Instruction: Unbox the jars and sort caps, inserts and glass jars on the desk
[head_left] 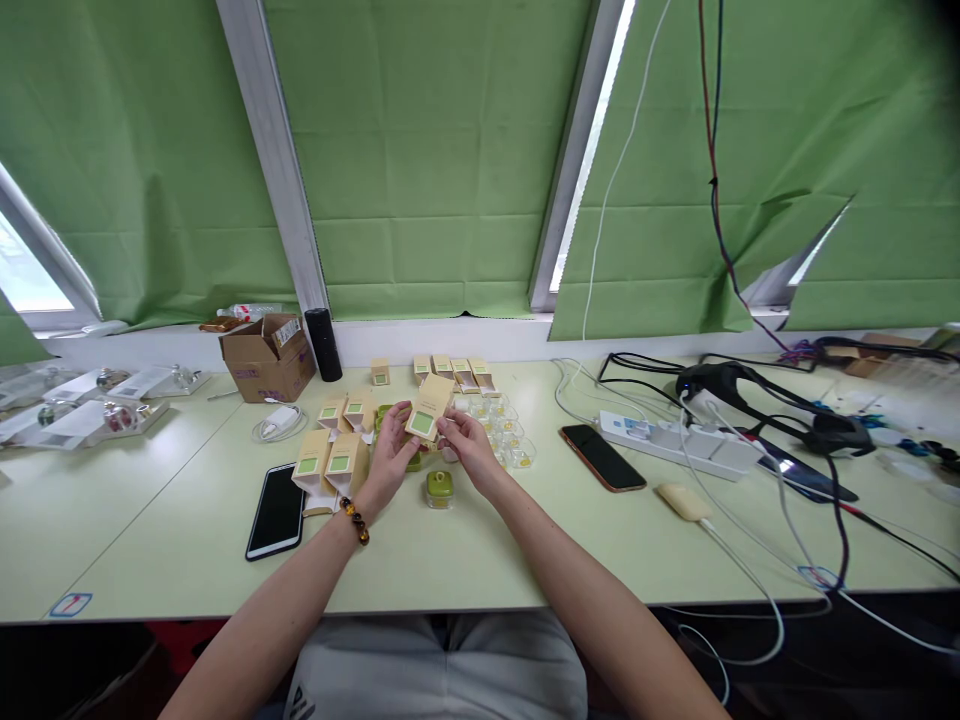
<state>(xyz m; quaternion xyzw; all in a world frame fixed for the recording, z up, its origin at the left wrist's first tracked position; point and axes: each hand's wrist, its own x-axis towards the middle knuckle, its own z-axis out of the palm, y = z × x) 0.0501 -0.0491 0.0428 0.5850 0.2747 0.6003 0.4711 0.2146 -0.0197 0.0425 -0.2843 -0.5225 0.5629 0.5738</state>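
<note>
Both hands hold one small tan cardboard box (431, 398) with a green square on its front, tilted above the table. My left hand (390, 455) grips its left side, and my right hand (469, 448) has its fingers on the lower right edge. Just below stands a small green-lidded clear container (439, 489); more green pieces are partly hidden behind my left hand. Beside that hand are several similar tan boxes (346, 455), some with flaps open. Past my right hand lie several clear plastic containers (510, 440) with yellow bits. A row of tan boxes (451, 372) stands farther back.
A black phone (275, 512) lies left of the boxes, and another phone (602, 457) lies to the right. A white power strip (679, 443) with tangled cables fills the right side. A brown carton (268, 360) and a black cylinder (322, 345) stand at the back left.
</note>
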